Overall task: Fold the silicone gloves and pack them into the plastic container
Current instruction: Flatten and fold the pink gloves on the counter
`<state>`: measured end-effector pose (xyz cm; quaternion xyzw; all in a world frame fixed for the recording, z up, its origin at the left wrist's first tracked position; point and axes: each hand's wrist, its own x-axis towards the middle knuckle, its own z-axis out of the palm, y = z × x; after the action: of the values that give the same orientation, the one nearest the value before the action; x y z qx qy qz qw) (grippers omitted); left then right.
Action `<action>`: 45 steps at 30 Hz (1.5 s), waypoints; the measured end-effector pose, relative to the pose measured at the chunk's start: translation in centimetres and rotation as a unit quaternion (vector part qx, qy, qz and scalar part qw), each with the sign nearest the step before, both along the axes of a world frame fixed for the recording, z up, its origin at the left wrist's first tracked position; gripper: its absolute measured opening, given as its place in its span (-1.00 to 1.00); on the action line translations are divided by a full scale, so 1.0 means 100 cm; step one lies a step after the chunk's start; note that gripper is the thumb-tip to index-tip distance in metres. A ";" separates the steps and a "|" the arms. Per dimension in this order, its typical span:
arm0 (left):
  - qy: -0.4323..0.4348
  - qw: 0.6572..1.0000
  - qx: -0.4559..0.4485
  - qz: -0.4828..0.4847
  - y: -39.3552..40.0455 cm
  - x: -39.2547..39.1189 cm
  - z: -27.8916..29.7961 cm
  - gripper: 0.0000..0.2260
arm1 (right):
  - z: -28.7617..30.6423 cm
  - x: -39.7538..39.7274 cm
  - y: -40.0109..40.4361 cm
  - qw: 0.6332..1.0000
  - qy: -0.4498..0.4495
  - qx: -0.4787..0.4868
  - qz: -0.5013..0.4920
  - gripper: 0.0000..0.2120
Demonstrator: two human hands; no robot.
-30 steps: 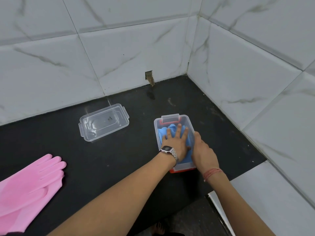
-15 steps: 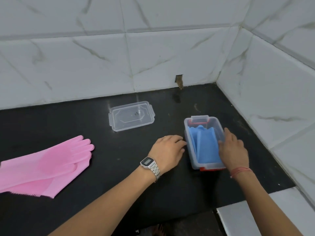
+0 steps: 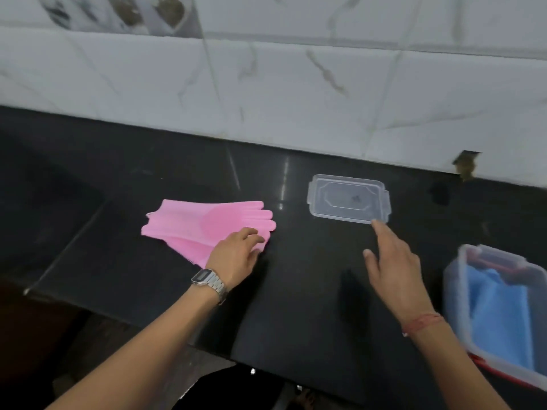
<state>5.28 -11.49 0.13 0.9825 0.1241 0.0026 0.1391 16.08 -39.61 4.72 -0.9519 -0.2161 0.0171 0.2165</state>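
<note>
Now the left hand (image 3: 236,254) rests with loosely curled fingers on the pink gloves (image 3: 207,224) at ten o'clock on the black desk (image 3: 310,306). Relaxed and holding nothing, the right hand (image 3: 390,261) hovers near the clear lid (image 3: 347,198). At three o'clock the plastic container (image 3: 461,306) holds blue gloves (image 3: 500,318).

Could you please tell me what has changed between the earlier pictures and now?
The left hand has left the plastic container, crossed the counter leftward and now touches the pink gloves. The right hand let go of the container's side and now hangs open over the counter near the lid. The blue glove stays packed in the container; lid and pink gloves lie where they were.
</note>
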 end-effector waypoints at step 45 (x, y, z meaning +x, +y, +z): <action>0.068 0.960 -0.053 -0.265 -0.070 -0.033 -0.013 -0.64 | -0.073 -0.016 0.064 0.890 0.293 0.302 -0.174 -0.59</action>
<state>1.95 -18.53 -1.18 0.9693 -0.1315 -0.1076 0.1776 14.53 -33.17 -2.58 -0.8149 0.0316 0.1910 0.5463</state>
